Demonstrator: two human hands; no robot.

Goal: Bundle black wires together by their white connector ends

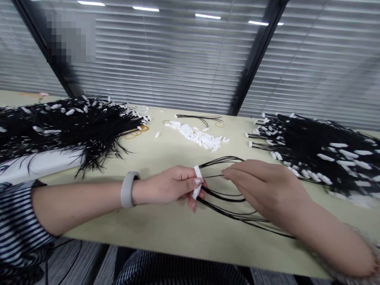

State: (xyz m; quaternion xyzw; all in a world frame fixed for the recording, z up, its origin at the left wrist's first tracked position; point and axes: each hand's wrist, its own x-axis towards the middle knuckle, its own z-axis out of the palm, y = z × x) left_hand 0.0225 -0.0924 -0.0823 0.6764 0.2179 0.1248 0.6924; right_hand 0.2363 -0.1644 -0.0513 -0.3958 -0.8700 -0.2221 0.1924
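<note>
My left hand (173, 186) is closed in a pinch on a small white plastic connector (197, 181) just above the table. My right hand (261, 184) is closed too, its fingertips pinching a thin black wire (213, 175) whose end points at the connector. Several more black wires (228, 206) loop out from under my hands and trail right across the pale table (166, 229). A grey band (128, 189) sits on my left wrist.
A loose heap of white connectors (198, 136) lies mid-table behind my hands. Large bundles of black wires with white connectors lie at the left (65, 122) and right (314, 148). Yellow rubber bands (135, 133) lie near the left bundle. Window blinds (178, 59) stand behind.
</note>
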